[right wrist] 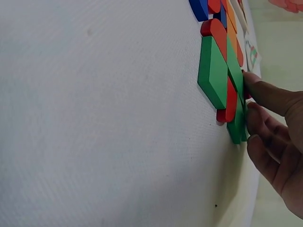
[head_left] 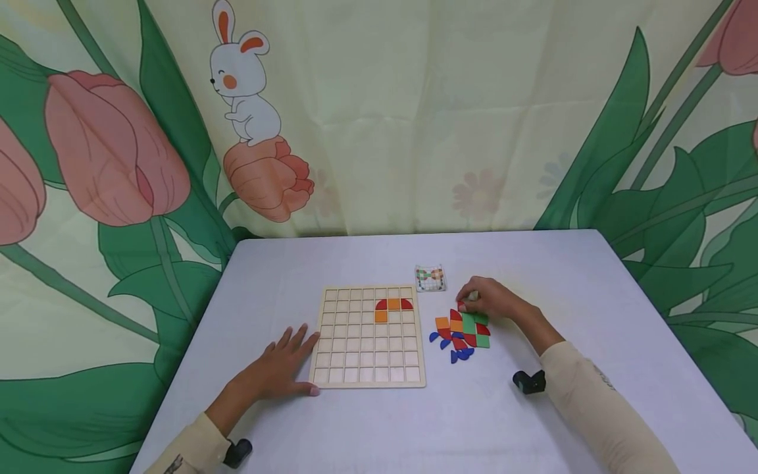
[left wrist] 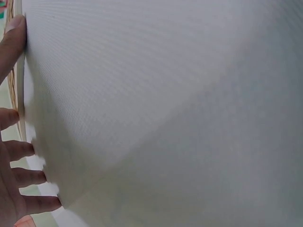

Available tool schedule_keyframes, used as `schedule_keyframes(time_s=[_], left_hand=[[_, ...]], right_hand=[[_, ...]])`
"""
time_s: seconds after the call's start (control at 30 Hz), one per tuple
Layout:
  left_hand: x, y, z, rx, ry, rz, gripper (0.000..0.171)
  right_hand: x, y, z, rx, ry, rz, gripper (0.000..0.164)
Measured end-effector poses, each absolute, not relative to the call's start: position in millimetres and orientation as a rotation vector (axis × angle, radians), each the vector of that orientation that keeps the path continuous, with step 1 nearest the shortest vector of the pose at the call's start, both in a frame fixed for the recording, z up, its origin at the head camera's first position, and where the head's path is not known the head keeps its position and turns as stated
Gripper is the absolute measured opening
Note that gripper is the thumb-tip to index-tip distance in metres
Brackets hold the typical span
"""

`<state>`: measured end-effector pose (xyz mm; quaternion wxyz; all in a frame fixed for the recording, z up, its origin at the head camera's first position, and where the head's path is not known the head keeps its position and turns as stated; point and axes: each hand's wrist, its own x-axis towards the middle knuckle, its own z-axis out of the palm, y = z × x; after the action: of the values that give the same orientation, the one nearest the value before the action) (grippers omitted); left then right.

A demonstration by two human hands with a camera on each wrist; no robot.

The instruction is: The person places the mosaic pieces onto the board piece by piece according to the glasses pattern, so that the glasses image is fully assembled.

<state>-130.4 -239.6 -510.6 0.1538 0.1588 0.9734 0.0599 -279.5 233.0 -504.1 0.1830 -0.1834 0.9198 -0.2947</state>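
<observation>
A wooden grid board (head_left: 358,342) lies on the table. My left hand (head_left: 277,372) is spread flat at its left edge, with thumb and a fingertip touching the frame. On the board sit two red quarter-round pieces (head_left: 406,304) and two orange squares (head_left: 381,316). At the far side of a pile of loose pieces, my right hand (head_left: 490,297) pinches a small red piece (head_left: 460,306) between thumb and fingers; its shape is mostly hidden. The pile holds green squares (head_left: 483,341), blue half-rounds (head_left: 454,356), and red and orange pieces.
A small pattern card (head_left: 430,278) lies beyond the board's far right corner. White cloth covers the table (head_left: 367,428). A printed curtain (head_left: 414,131) hangs behind it. Each wrist wears a small black camera (head_left: 529,382).
</observation>
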Motion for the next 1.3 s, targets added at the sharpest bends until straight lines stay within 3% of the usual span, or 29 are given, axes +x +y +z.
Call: schedule_keyframes(time_s=[0.27,0.6,1.0,1.3], left_hand=[[-131,-240,-508,0.446,2.784,0.169,0.112],[-129,-240,-503,0.429,2.777,0.182,0.111],[-131,-241,-507,0.459,2.785,0.196,0.111],[-131,-241,-512,0.442,2.781,0.177,0.111]], right_hand=[[-278,227,-502,-0.562,2.556,-0.866,0.015],[-273,219,-496,-0.526,2.569,-0.876,0.029],[-270,213,-497,-0.546,2.562,-0.985,0.014],[-267,207,-495,-0.615,2.535,-0.979,0.032]])
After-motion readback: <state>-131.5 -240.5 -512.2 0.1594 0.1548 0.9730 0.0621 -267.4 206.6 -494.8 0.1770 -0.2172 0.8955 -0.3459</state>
